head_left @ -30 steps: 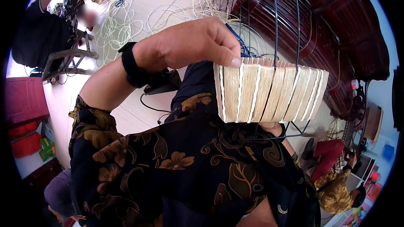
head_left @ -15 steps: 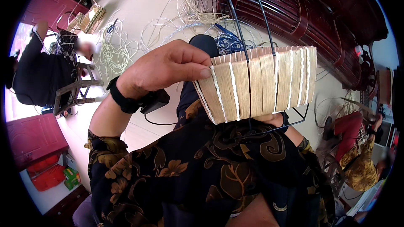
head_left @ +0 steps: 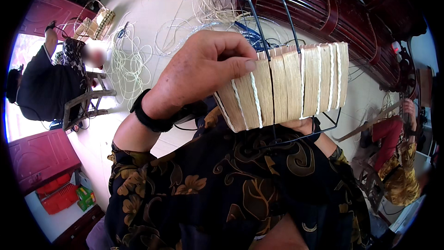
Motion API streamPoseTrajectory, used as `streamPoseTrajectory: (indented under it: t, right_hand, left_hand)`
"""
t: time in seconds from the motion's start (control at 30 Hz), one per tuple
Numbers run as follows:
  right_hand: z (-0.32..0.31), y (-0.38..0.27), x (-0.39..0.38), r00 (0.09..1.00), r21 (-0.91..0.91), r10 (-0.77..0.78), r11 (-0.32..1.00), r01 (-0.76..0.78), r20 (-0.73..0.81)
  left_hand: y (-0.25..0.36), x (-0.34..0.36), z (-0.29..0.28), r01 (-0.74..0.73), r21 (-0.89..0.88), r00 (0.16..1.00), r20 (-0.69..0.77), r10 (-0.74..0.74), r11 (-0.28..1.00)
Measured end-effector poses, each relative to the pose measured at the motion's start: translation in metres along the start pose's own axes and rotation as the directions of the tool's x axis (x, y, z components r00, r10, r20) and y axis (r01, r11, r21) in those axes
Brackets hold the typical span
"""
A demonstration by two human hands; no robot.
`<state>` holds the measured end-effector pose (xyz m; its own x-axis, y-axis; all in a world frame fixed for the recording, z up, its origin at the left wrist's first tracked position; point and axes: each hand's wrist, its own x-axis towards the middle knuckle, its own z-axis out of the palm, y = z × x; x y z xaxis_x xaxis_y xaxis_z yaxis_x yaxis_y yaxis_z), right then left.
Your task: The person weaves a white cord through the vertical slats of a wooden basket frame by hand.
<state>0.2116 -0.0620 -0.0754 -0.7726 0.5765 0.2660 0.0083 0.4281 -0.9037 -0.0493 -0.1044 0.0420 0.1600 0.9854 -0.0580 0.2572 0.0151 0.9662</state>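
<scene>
Your left hand (head_left: 208, 62) pinches the basket (head_left: 289, 85) by its upper rim, likely to steady it before your chest; your right hand (head_left: 297, 124) sits underneath, probably bearing weight, its grip mostly hidden. Black wire (head_left: 296, 37) shows above and below.

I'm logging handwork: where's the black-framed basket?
The basket is right of centre in the head view, with left hand at its rim, right hand at its base.

Wearer's two hands (head_left: 203, 65), one held basket (head_left: 287, 88)
</scene>
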Motion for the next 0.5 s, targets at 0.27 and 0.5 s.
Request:
streamPoseTrajectory:
  t: [0.27,0.5]
  right_hand:
    - [-0.003,-0.001,-0.004,1.000,0.001,0.008,1.000,-0.008,-0.007]
    - [-0.001,-0.002,-0.004,0.999,-0.002,-0.005,1.000,0.005,-0.036]
  left_hand:
    - [0.000,0.000,-0.004,0.012,0.077,0.999,0.047,-0.015,0.997]
    - [0.014,0.005,0.002,-0.154,0.426,0.986,0.010,0.166,0.892]
